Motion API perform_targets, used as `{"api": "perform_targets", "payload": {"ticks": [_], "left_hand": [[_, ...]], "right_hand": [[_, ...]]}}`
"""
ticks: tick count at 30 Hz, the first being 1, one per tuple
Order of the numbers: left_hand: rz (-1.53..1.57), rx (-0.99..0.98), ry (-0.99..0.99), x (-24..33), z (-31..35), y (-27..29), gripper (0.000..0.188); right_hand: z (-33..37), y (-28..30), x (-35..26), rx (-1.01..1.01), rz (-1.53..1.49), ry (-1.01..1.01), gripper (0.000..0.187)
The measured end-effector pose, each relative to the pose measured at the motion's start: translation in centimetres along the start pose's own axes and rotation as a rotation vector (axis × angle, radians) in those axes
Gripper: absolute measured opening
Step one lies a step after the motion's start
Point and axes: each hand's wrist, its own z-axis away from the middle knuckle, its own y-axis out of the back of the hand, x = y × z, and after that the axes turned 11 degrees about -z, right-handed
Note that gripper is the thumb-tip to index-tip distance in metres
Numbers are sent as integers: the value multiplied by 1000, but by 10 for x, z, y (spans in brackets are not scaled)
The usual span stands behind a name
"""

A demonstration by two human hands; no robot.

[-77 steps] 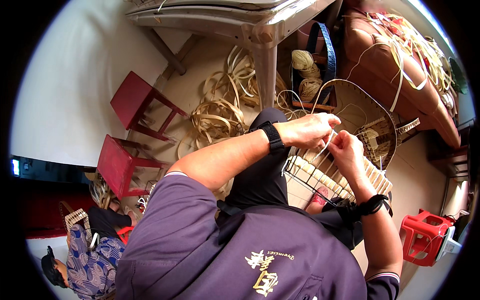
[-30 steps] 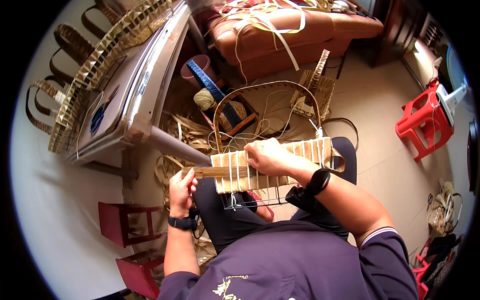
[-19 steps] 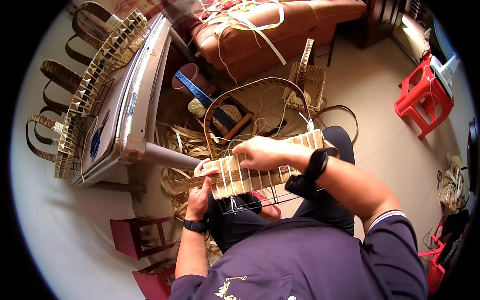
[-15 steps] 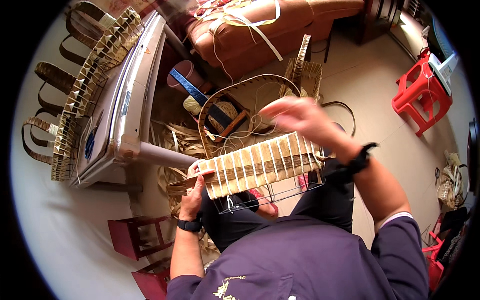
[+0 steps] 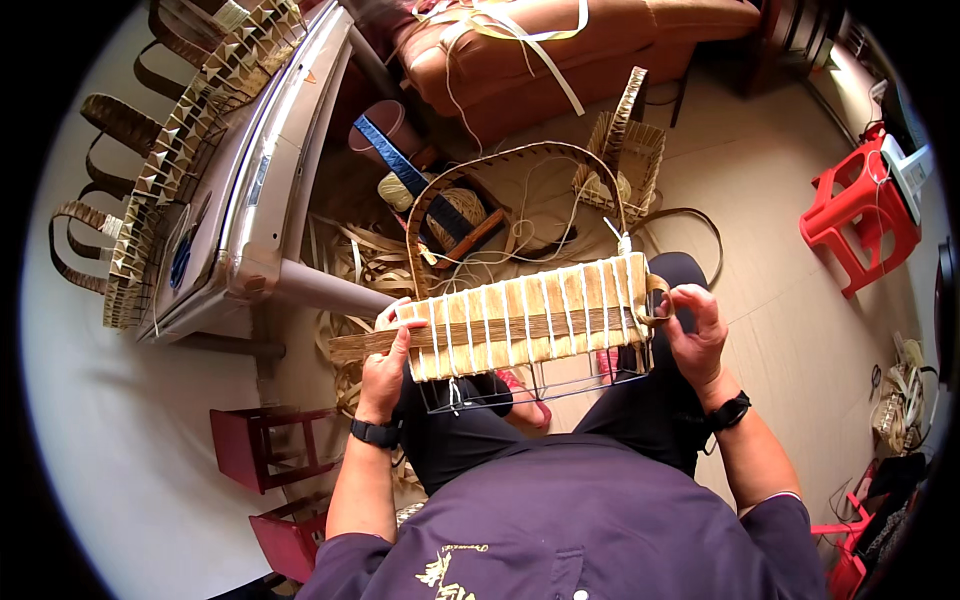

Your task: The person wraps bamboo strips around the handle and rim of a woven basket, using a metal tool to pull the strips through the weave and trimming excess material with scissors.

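Observation:
Above my lap is a basket (image 5: 545, 322) on a thin dark wire frame. Its tan side is wrapped with several white cords, and a tall bound handle arches from it on the far side. My left hand (image 5: 385, 372) grips the basket's left end, thumb on the side. Out past that hand stick the ends of flat brown strips (image 5: 355, 346), which run across the side. At the right end a brown strip curls into a small loop (image 5: 658, 300). My right hand (image 5: 698, 335) is closed there, thumb and forefinger at the loop.
Ahead on the floor, a wooden box (image 5: 462, 225) holds balls of cord, near a small handled basket (image 5: 628, 160). Several handled baskets (image 5: 165, 170) line the table (image 5: 255, 200) at left. A sofa (image 5: 570, 50) stands behind, a red stool (image 5: 858, 215) at right. Loose strips (image 5: 375, 265) litter the floor.
My right hand has come down from above the basket's far right corner to its right end and closed at the strip loop. My left hand keeps its hold.

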Motion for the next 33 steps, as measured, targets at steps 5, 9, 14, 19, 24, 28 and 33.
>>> {"api": "perform_targets", "payload": {"ticks": [5, 9, 14, 19, 24, 28, 33], "left_hand": [[-79, 31, -37, -2, 7, -7, 35], [-86, 42, -22, 5, 7, -17, 33], [-81, 43, -21, 3, 3, -13, 31], [-73, 39, -6, 11, 2, -8, 28], [-22, 14, 3, 9, 4, -8, 25], [-113, 36, -23, 24, 3, -15, 24], [-173, 44, -53, 21, -1, -16, 30]], "right_hand": [[-46, 8, -14, -8, 153, 385, 41], [-60, 18, -16, -195, 285, 609, 27], [-84, 31, -14, -548, 290, 775, 26], [-99, 39, -3, -547, 308, 696, 21], [-86, 42, 0, -509, 233, 302, 29], [-73, 42, -13, -282, 152, 150, 30], [-51, 21, -11, -54, -51, 131, 24]]}}
